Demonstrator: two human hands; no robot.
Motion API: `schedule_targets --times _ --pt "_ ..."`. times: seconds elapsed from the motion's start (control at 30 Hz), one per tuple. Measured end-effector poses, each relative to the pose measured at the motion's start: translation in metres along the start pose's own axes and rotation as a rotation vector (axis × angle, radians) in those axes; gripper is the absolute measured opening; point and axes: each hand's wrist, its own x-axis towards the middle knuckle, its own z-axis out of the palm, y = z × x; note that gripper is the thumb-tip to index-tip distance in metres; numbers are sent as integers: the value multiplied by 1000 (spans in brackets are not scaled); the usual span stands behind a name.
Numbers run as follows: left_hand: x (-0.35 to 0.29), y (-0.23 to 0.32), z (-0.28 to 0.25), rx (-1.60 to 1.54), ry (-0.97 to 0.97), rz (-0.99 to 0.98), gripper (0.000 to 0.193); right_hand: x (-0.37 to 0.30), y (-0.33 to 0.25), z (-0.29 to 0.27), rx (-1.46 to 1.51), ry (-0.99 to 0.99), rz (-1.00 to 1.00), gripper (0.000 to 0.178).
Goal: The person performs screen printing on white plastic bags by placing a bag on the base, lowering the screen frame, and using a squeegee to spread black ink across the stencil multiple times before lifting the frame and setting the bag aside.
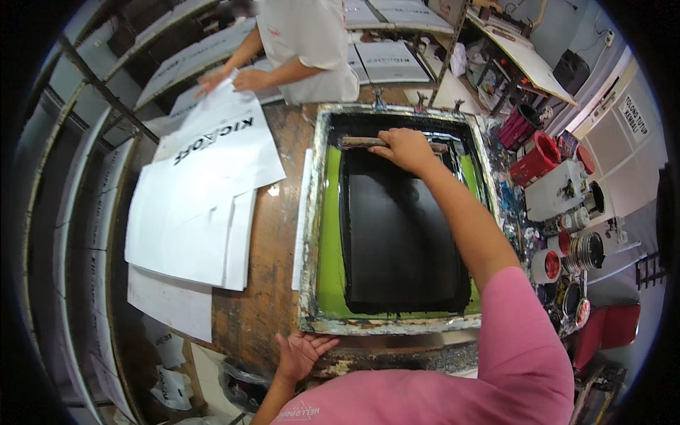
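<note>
Squeegee (pixel 368 142) sits at the screen's (pixel 320 212) far end, right hand (pixel 405 148) clamped over it, seemingly poised for a pull through black ink. Left hand (pixel 301 352), fingers spread, braces near the near rail. Next: steady, even pressure.

Print workshop: inked screen frame (pixel 309 234), paint cans (pixel 585 251).

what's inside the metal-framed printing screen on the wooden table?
Inside the metal-framed printing screen: green mesh, a broad black ink patch, and a wooden-handled squeegee gripped by the right hand. Whatever lies under the screen is covered.
</note>
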Motion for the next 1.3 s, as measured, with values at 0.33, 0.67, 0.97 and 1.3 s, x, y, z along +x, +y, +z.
schedule_targets --times 0.33,0.67,0.97,1.3 --pt "11 -3 -25 -317 -438 52 112 -14 5 19 -70 184 18 46" --pt "12 2 -14 -151 -286 34 117 -228 -164 -62 4 -23 52 45" --pt "13 13 -1 -280 -525 25 117 -296 -226 -134 9 35 37 39" --pt "32 120 129 121 -795 411 120 -194 -206 -248 -179 598 -12 41"
